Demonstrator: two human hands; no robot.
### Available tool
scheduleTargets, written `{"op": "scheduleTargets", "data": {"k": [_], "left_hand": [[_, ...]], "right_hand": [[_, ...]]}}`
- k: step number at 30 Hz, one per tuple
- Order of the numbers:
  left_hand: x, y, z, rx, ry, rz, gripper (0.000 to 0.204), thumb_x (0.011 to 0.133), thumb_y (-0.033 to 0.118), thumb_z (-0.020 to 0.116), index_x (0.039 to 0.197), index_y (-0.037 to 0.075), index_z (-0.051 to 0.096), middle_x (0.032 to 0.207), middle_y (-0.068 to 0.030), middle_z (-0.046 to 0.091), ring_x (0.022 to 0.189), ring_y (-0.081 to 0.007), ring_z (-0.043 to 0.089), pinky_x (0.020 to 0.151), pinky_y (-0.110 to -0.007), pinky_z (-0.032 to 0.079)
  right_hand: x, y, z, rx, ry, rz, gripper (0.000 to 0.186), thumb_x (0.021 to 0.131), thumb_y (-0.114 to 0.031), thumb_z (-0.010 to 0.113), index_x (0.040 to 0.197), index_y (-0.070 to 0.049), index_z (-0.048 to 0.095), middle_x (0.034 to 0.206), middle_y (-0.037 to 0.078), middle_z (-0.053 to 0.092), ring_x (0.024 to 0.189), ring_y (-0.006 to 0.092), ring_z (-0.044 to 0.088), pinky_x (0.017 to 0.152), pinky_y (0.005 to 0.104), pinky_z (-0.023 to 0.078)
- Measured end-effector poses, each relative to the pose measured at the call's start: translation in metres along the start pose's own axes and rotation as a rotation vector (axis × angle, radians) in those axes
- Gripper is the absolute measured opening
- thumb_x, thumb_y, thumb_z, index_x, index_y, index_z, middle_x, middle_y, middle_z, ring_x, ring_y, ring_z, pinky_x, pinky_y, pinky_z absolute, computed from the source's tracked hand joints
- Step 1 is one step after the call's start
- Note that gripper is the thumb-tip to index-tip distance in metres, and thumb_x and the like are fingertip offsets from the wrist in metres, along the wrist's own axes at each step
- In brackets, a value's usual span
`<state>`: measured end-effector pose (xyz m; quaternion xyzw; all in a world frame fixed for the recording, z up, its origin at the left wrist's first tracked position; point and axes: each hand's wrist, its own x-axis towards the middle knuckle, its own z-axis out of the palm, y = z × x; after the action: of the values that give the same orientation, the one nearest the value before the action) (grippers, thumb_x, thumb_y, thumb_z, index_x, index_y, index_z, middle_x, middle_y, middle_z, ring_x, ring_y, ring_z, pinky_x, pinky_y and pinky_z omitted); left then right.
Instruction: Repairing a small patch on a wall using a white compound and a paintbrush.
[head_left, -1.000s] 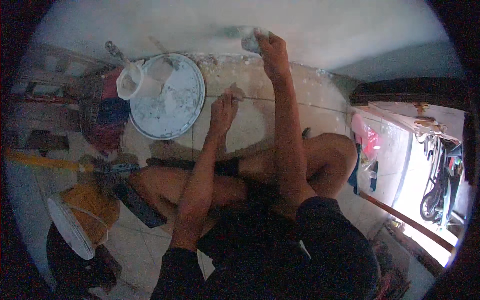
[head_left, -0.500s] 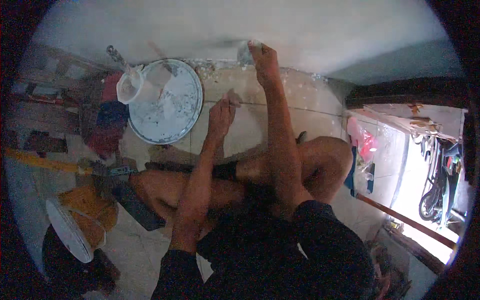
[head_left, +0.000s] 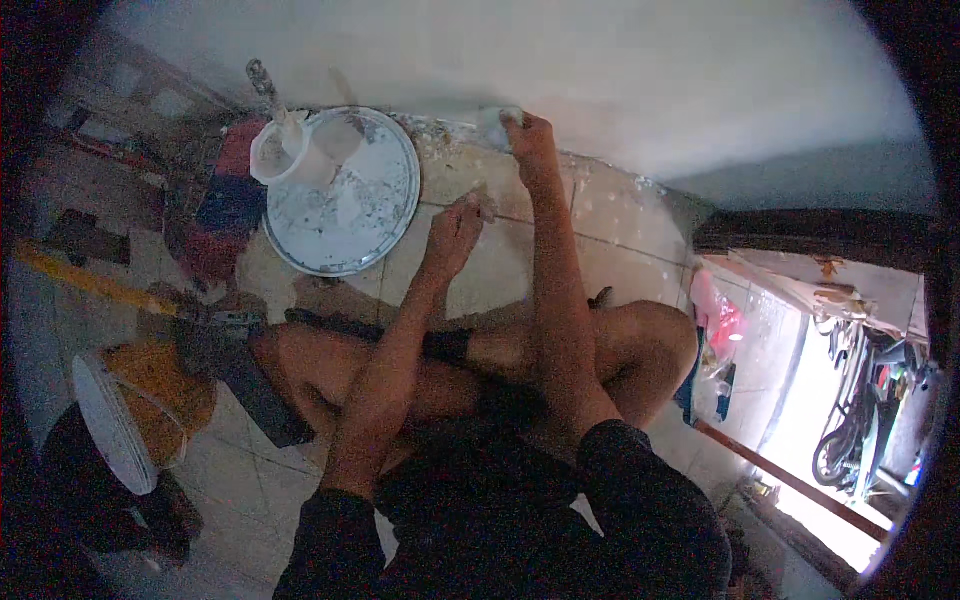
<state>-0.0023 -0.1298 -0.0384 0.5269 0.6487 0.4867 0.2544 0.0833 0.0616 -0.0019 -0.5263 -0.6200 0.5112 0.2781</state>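
My right hand (head_left: 532,150) grips a pale, flat tool (head_left: 494,126) against the foot of the white wall (head_left: 640,80). My left hand (head_left: 455,238), closed over the floor below and left of it, holds a small pale piece (head_left: 482,205), too blurred to name. A round white lid (head_left: 340,220) smeared with white material lies left of my hands. On its upper left is a white cup (head_left: 270,160), with a stained tool handle (head_left: 261,85) sticking up.
Folded red and navy cloth (head_left: 229,204), a yellow handle (head_left: 85,282) and an orange bucket (head_left: 170,405) are at left. At right are pink plastic (head_left: 715,315), a wooden bar (head_left: 790,480) and an open doorway with a motorbike (head_left: 860,430) beyond.
My right hand with the flat tool has moved down the wall to its foot. My left hand is still low over the floor. The view has shifted slightly.
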Motion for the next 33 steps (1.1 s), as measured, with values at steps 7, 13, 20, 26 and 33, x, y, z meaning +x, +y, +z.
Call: {"op": "scheduleTargets", "data": {"k": [7, 13, 20, 26, 33], "left_hand": [[-0.006, -0.006, -0.006, -0.315, -0.016, -0.320, 0.040, 0.102, 0.035, 0.047, 0.093, 0.000, 0.064, 0.075, -0.0131, 0.064, 0.067, -0.0197, 0.059, 0.067, -0.038, 0.048], [-0.005, -0.011, -0.010, -0.276, -0.130, -0.340, 0.040, 0.100, 0.035, 0.052, 0.100, -0.002, 0.066, 0.079, -0.0146, 0.068, 0.068, -0.0217, 0.061, 0.066, -0.036, 0.049], [0.003, 0.006, -0.007, -0.224, -0.115, -0.297, 0.032, 0.099, 0.029, 0.056, 0.097, -0.001, 0.067, 0.075, -0.0117, 0.063, 0.069, -0.0181, 0.060, 0.067, -0.033, 0.049], [0.009, 0.036, -0.009, -0.307, -0.077, -0.240, 0.033, 0.100, 0.031, 0.054, 0.099, -0.001, 0.065, 0.079, -0.0119, 0.065, 0.072, -0.0172, 0.060, 0.070, -0.034, 0.049], [0.010, 0.033, 0.000, -0.432, -0.104, -0.245, 0.037, 0.101, 0.034, 0.052, 0.100, -0.001, 0.063, 0.082, -0.0075, 0.064, 0.077, -0.0139, 0.058, 0.073, -0.030, 0.048]], "right_hand": [[-0.015, -0.096, 0.038, 0.083, 0.067, -0.306, 0.027, 0.095, -0.022, 0.062, 0.094, 0.005, 0.066, 0.074, 0.000, 0.057, 0.070, 0.0115, 0.049, 0.064, 0.0313, 0.043], [-0.027, -0.059, 0.071, 0.676, 0.202, 0.221, 0.028, 0.095, -0.021, 0.062, 0.094, 0.006, 0.067, 0.082, 0.003, 0.063, 0.077, 0.0127, 0.051, 0.069, 0.0319, 0.044], [-0.015, -0.088, 0.044, 0.232, 0.098, -0.269, 0.025, 0.092, -0.019, 0.067, 0.097, 0.005, 0.068, 0.073, 0.001, 0.059, 0.066, 0.0101, 0.046, 0.060, 0.0300, 0.041], [0.016, -0.043, 0.048, -0.084, 0.095, -0.324, 0.022, 0.093, -0.019, 0.066, 0.092, 0.002, 0.067, 0.073, 0.001, 0.060, 0.064, 0.0117, 0.051, 0.060, 0.0288, 0.043], [0.011, -0.033, 0.040, 0.551, -0.043, -0.198, 0.023, 0.093, -0.021, 0.066, 0.095, 0.002, 0.066, 0.077, 0.004, 0.062, 0.066, 0.0124, 0.052, 0.061, 0.0303, 0.044]]}}
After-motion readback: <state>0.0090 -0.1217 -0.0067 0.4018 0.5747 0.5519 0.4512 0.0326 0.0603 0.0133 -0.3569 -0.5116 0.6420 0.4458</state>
